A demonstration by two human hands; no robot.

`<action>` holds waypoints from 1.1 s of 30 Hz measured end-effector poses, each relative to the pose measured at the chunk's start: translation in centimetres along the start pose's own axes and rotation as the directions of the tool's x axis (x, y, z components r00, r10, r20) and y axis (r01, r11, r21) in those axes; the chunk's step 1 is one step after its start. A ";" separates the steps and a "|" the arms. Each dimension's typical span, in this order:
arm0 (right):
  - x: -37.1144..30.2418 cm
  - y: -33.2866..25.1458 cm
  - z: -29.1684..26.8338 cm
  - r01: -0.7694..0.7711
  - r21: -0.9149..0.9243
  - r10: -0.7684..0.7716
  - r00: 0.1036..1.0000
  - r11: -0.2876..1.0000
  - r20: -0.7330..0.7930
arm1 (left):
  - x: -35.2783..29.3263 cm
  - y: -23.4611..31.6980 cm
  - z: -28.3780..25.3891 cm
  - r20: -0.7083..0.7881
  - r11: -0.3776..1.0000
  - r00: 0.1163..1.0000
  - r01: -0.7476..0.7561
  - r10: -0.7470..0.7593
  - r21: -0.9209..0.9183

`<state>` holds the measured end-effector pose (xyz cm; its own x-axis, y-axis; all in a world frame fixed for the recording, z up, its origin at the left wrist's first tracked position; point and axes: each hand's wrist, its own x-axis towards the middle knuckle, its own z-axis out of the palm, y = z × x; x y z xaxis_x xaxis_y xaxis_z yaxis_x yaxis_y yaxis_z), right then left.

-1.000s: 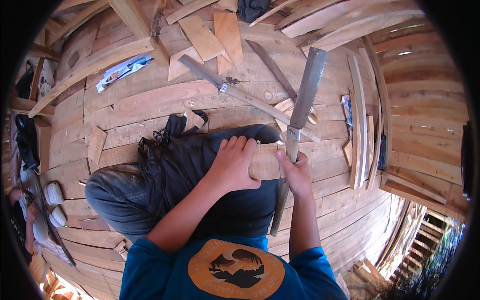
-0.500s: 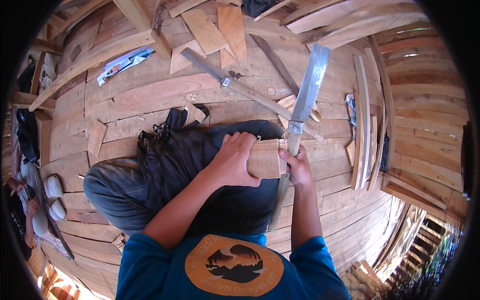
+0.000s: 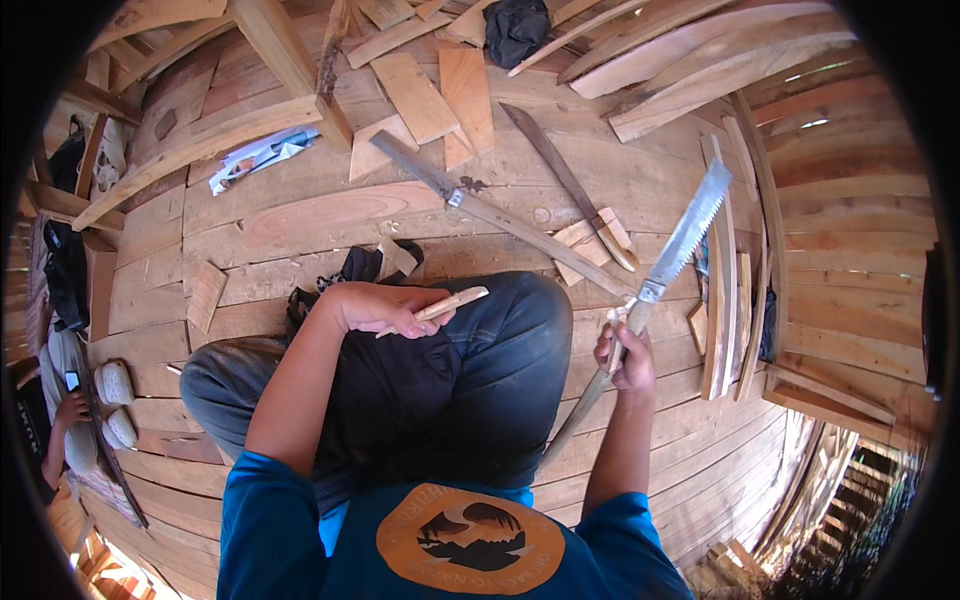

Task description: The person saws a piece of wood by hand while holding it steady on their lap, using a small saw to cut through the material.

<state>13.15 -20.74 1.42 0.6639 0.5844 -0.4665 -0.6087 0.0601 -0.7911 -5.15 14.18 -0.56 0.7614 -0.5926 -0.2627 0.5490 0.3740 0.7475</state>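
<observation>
My left hand [image 3: 385, 308] is closed on a wood block [image 3: 455, 303], seen nearly edge-on above my lap. In my right hand [image 3: 632, 362] is a hand saw [image 3: 690, 230] with a broad toothed metal blade and a long wooden handle. Its blade points up and to the right, away from the block. A small pale wood bit [image 3: 618, 314] shows by the fingers of my right hand; whether they pinch it is unclear. Dark cloth [image 3: 400, 390] lies across my lap.
On the plank floor ahead lie a second long-handled blade [image 3: 510, 228], a machete [image 3: 560, 170] and flat board offcuts [image 3: 415, 97]. Long planks [image 3: 725, 300] lie along the right wall. A wooden frame [image 3: 200, 165] stands at left. Another person's hand [image 3: 70, 410] shows at far left.
The hands have moved apart. My left hand has turned the block and drawn it left, and the saw in my right hand has swung right and lower, off the block.
</observation>
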 end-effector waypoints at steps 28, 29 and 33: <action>5.1 -1.8 12.4 0.034 -0.980 -0.286 0.954 -0.195 0.090 | -15.0 -1.5 -6.7 -0.976 0.602 0.064 0.778 0.209 0.180; 6.4 -1.4 13.4 0.124 -0.968 -0.254 0.950 -0.219 0.180 | -14.9 -1.4 -7.0 -0.976 0.612 0.043 0.773 0.215 0.169; 12.5 0.8 18.2 0.261 -0.922 -0.061 0.955 -0.286 0.290 | -15.3 -1.5 -7.4 -0.989 0.553 -0.012 0.830 0.147 0.072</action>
<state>13.04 1.33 2.16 0.5455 0.7890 -0.2827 0.7481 -0.6105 -0.2602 -15.11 27.97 -2.19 0.4127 0.7677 -0.4902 0.9107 -0.3366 0.2395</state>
